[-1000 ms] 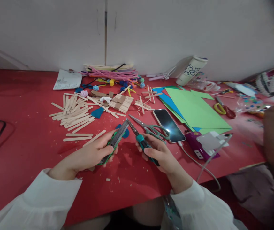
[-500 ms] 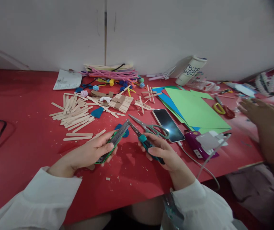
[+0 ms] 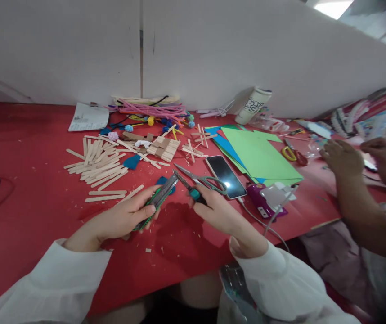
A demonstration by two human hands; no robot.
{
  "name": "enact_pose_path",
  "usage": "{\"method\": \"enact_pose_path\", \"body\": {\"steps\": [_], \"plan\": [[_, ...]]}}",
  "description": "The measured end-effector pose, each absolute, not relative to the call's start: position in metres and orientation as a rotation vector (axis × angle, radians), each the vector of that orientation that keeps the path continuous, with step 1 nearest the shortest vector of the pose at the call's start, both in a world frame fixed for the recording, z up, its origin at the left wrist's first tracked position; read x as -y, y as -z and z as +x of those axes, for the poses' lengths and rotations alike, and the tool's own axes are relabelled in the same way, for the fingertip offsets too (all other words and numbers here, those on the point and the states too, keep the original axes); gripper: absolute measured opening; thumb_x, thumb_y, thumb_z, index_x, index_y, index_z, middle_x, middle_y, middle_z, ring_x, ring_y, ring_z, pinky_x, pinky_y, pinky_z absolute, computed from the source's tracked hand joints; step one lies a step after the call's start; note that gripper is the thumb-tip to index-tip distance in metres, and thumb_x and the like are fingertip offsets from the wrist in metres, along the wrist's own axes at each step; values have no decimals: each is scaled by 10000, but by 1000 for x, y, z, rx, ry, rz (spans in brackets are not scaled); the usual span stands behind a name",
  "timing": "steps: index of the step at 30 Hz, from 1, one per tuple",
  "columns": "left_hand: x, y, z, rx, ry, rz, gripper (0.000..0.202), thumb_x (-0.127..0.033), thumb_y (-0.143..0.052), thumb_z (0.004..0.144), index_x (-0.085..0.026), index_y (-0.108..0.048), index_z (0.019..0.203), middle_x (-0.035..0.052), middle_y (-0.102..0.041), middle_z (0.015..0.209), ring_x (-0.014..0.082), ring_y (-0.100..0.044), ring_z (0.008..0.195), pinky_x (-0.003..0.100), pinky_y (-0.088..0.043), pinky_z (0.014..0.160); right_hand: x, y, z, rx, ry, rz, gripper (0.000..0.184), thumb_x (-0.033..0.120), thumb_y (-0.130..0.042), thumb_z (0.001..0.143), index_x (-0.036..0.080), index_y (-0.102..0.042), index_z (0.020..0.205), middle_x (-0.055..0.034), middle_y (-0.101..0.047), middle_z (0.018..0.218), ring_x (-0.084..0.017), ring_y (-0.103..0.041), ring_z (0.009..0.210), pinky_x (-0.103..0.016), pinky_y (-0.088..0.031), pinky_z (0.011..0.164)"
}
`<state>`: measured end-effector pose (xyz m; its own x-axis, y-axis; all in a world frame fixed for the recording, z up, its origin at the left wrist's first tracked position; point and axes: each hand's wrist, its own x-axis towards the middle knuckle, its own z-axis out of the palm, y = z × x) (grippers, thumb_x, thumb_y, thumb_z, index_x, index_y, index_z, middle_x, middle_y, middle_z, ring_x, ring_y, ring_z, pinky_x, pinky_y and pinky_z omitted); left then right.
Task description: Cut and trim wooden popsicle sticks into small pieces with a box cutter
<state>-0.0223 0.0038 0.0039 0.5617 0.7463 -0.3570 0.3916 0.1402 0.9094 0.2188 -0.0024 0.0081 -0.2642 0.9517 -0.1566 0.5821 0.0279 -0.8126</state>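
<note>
In my left hand is a long black-and-green stapler, held at a slant with its grey end pointing up and away from me. My right hand is wrapped round the teal-and-black handles of needle-nose pliers. The tips of the pliers reach the stapler's far end; whether they pinch anything there is too small to tell. Grey-handled scissors lie just beyond my right hand. A dark blue piece lies on the table, partly behind the stapler.
Loose craft sticks lie left of centre, with pipe cleaners behind. A phone, green paper and a purple adapter with a charger are on the right. Another person's hands work at far right. Small scraps dot the red table.
My right hand has turned over, so its back now faces up and covers most of the pliers' handles. The pliers' tips have come up against the stapler's end. The view has shifted slightly right.
</note>
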Motion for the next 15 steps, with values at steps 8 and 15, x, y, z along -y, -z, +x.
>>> {"method": "enact_pose_path", "body": {"steps": [8,15], "plan": [[4,-17,-24,-978,-381,1406,524,-358,-411,878,-280,-288,1382,-18,-495,753,85,-401,560,202,-331,505,2,-18,212,2055,-965,-1586,123,273,-466,724,181,-529,776,12,-536,670,-126,-465,603,-251,-356,579],[3,-11,-16,-1031,-401,1427,456,-315,-401,878,-251,-344,1326,-19,-505,770,74,-410,543,192,-339,481,-9,-16,207,2116,-756,-1714,167,329,-502,726,191,-452,645,33,-447,594,-113,-399,561,-246,-289,554]]}}
